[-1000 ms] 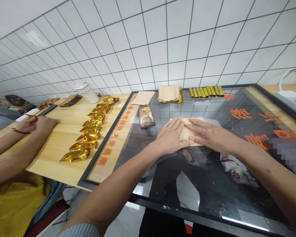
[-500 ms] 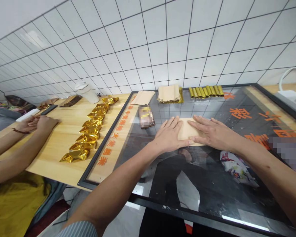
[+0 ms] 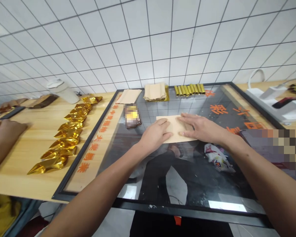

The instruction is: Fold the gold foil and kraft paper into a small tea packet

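A tan paper sheet [image 3: 174, 129] lies flat on the black-framed glass tabletop [image 3: 148, 154] in front of me. My left hand [image 3: 154, 132] rests on its left part, fingers slightly bent and thumb apart. On the right part lies my right hand [image 3: 199, 128], fingers stretched out and thumb spread from them. Both hands press on the paper from above; neither grips it. The paper's lower edge shows between the hands, while its right end is hidden under my right hand.
Behind the sheet sit a stack of tan papers [image 3: 155, 91], a separate tan sheet [image 3: 129, 96] and several gold rolls [image 3: 190, 89]. Gold foil-wrapped pieces [image 3: 66, 131] line the wooden table. A white cup [image 3: 63, 91], power strip [image 3: 273, 102] and a co-worker's hand [image 3: 10, 131] flank these.
My view has turned to the right. My hands have moved apart, baring more of the paper, and my left fingers are now more bent.
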Tool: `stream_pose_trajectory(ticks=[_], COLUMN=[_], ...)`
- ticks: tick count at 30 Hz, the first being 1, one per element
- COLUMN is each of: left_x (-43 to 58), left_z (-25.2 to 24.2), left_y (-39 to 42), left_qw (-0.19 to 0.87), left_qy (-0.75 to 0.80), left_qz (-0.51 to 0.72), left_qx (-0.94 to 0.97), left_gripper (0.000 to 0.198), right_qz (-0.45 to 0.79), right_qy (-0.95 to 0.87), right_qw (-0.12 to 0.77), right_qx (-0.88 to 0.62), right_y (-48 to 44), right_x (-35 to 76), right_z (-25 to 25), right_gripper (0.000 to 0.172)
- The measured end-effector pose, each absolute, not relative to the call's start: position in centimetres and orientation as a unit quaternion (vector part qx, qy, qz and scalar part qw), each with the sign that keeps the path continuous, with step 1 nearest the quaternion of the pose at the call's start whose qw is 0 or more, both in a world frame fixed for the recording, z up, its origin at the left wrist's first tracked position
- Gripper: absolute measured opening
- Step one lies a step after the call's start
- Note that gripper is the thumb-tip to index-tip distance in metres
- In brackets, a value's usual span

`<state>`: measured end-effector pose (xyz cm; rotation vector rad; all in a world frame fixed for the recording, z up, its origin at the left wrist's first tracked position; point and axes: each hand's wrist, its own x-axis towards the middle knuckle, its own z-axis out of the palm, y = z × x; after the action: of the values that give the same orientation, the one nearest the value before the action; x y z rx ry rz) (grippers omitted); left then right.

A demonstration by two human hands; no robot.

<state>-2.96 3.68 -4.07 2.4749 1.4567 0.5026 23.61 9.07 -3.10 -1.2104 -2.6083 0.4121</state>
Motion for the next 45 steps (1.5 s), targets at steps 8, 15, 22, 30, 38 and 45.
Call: stream_pose_trajectory(ticks=[8, 15, 22, 30, 38, 45], left_x=[-3.3, -3.9, -4.2, -4.0, -4.4, -4.4], left_z=[-4.5, -3.6, -3.2, -2.5, -2.8, -2.9], left_y=[3.7, 3.4, 3.2, 2.8, 2.8, 2.6], left_qw=[0.112, 0.099, 0.11, 0.137, 0.152, 0.157], left_qy=[0.484, 0.498, 0.523, 0.537, 0.532, 0.532], left_qz=[0.176, 0.106, 0.055, 0.026, 0.032, 0.038], left_qx=[0.85, 0.855, 0.843, 0.832, 0.832, 0.831], left_gripper=[0.039, 0.063, 0.082, 0.091, 0.099, 0.104], right_qz=[0.145, 0.138, 0.136, 0.121, 0.095, 0.072], right_qy=[-0.884, -0.898, -0.9, -0.911, -0.924, -0.93], right_qw=[0.203, 0.042, 0.001, 0.049, 0.077, 0.077], right_qx=[-0.396, -0.416, -0.414, -0.39, -0.362, -0.351], right_y=[8.0, 8.5, 8.3, 9.3, 9.6, 9.5], right_x=[22.6, 23.6, 24.3, 25.9, 26.8, 27.0], right_z=[-0.7, -0.9, -1.2, -4.5, -6.0, -6.3], right_gripper=[0.03, 0.051, 0.072, 0.077, 0.08, 0.08])
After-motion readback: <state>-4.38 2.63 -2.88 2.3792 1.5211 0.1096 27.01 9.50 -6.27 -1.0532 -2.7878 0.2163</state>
